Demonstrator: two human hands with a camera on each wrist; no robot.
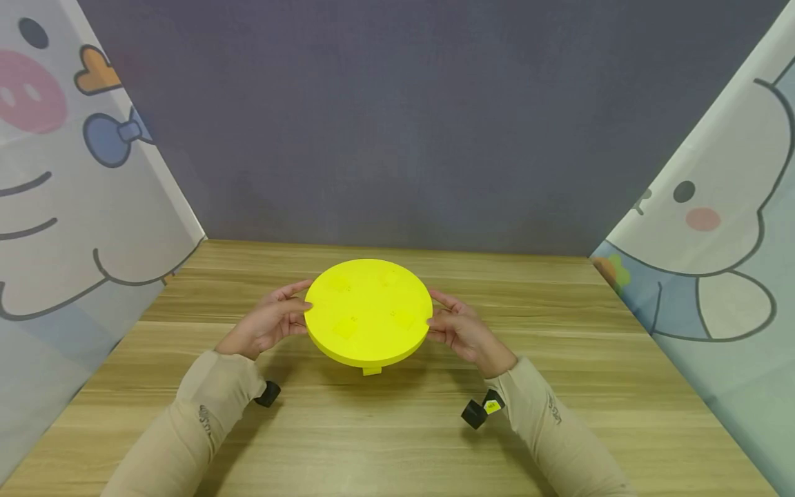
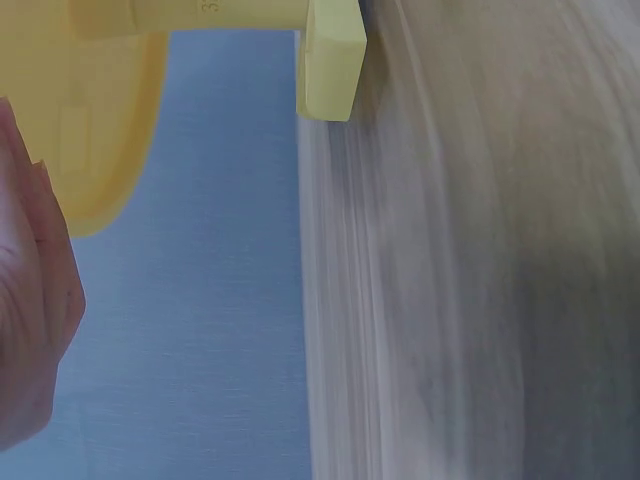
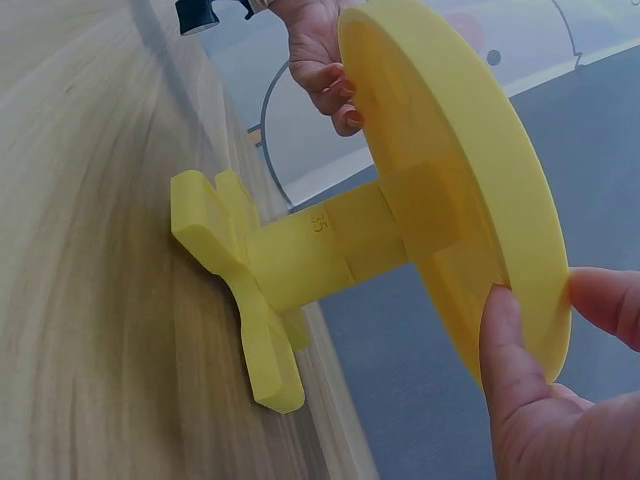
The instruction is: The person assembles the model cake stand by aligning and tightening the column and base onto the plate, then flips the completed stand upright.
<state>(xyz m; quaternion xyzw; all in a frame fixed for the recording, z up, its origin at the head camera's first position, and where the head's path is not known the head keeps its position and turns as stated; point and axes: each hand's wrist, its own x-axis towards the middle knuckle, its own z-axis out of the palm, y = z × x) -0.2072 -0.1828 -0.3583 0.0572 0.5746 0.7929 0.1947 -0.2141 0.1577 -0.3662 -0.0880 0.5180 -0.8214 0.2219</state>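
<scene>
A yellow round-topped pedestal table [image 1: 369, 310], toy-sized, stands upright in the head view, its disc uppermost. In the right wrist view its thick column [image 3: 325, 240] and splayed feet [image 3: 270, 360] show under the disc; whether every foot touches the wooden surface I cannot tell. My left hand [image 1: 273, 321] grips the disc's left rim, thumb at the upper edge and fingers lower down. On the opposite side my right hand [image 1: 459, 328] pinches the rim between thumb and fingers. The left wrist view shows only part of the left hand [image 2: 35, 310] beside the disc's underside.
The wooden tabletop [image 1: 373, 442] stretches around the hands. A dark grey panel [image 1: 385, 124] rises behind it. Cartoon-printed sheets flank both sides, the left sheet [image 1: 74, 207] and the right sheet [image 1: 702, 241]. Small black devices [image 1: 268, 394] sit at the cuffs.
</scene>
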